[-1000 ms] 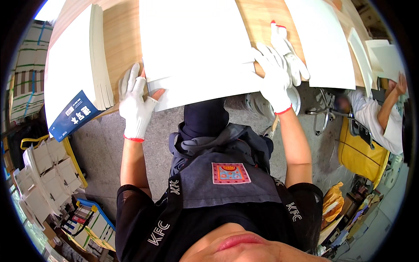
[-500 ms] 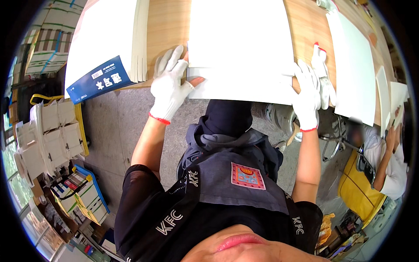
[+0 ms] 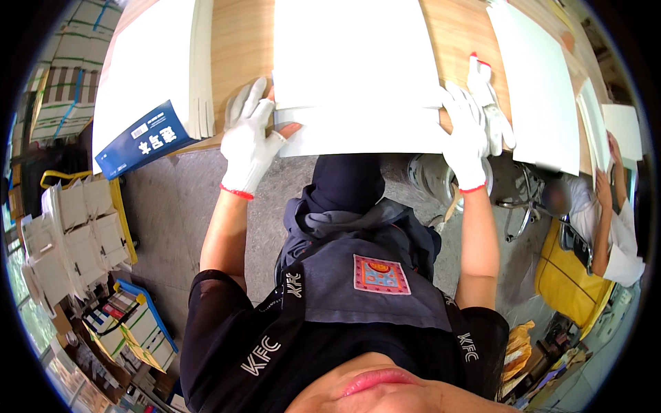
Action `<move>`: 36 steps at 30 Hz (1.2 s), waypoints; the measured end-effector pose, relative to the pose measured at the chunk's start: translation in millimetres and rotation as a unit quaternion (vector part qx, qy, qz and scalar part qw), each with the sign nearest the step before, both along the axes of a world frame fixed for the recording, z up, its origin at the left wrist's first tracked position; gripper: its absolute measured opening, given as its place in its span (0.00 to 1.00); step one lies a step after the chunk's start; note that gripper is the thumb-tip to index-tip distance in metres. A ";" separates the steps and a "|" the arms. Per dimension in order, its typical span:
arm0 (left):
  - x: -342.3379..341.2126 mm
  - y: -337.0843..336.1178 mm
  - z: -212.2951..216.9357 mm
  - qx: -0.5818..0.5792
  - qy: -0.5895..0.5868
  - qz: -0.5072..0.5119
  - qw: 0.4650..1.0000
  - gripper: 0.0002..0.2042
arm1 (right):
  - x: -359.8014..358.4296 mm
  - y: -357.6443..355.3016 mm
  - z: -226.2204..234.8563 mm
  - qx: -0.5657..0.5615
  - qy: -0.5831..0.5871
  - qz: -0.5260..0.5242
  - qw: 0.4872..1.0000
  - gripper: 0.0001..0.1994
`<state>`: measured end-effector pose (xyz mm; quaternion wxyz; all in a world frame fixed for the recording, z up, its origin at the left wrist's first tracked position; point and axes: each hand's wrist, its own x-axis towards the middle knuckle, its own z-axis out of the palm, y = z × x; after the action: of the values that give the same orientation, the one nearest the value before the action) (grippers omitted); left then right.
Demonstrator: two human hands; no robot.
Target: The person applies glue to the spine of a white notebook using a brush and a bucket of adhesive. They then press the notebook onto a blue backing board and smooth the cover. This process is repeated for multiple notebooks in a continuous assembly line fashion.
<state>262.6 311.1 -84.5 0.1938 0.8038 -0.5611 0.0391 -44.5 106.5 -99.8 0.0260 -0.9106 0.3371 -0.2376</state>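
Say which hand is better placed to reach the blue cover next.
Likely the left hand: it rests at the left edge of the white sheets, nearer the blue cover; the right hand is at their right edge.

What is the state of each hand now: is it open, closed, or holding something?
Left hand: open, at the left edge of the paper.
Right hand: open, at its right edge.

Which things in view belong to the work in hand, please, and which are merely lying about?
In the job:
middle sheets, between left hand and right hand
probably left stack, with blue cover
probably right sheets

Apparently lying about:
loose glove
strapped bundles
orange bag
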 end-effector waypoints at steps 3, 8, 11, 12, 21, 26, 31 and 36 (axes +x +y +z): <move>0.4 -1.4 -6.5 0.001 0.015 0.006 1.000 0.29 | -1.9 -1.0 -4.4 0.006 -0.020 0.002 1.000 0.26; -0.7 -1.5 -6.5 0.002 0.003 0.000 1.000 0.31 | -3.9 0.2 -5.1 0.023 -0.005 -0.012 1.000 0.28; -5.1 -1.4 -3.2 -0.047 -0.015 -0.002 0.999 0.34 | -3.1 1.7 -4.5 0.025 -0.007 -0.019 0.999 0.29; -6.6 -1.7 -0.9 -0.069 -0.018 0.001 0.997 0.35 | -2.8 2.4 -4.5 0.026 -0.011 -0.019 0.999 0.29; -31.5 -21.4 49.3 0.074 0.014 -0.182 0.980 0.42 | -2.9 1.7 -8.1 0.028 -0.030 -0.015 0.999 0.29; -20.8 -23.3 54.5 0.082 -0.016 -0.216 0.973 0.36 | -4.4 5.4 0.5 0.048 -0.064 -0.013 0.997 0.28; -37.9 -22.2 62.7 0.111 -0.113 -0.214 0.964 0.27 | 20.0 11.9 43.0 0.011 0.021 0.071 0.997 0.20; -14.2 -41.0 67.7 0.137 -0.010 -0.230 0.963 0.15 | 68.6 -23.4 73.2 0.147 0.350 0.100 0.920 0.24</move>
<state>248.5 270.1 -16.8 0.0798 0.6715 -0.7328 -0.0756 24.1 83.1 -26.7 0.0638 -0.9506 0.2627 0.1527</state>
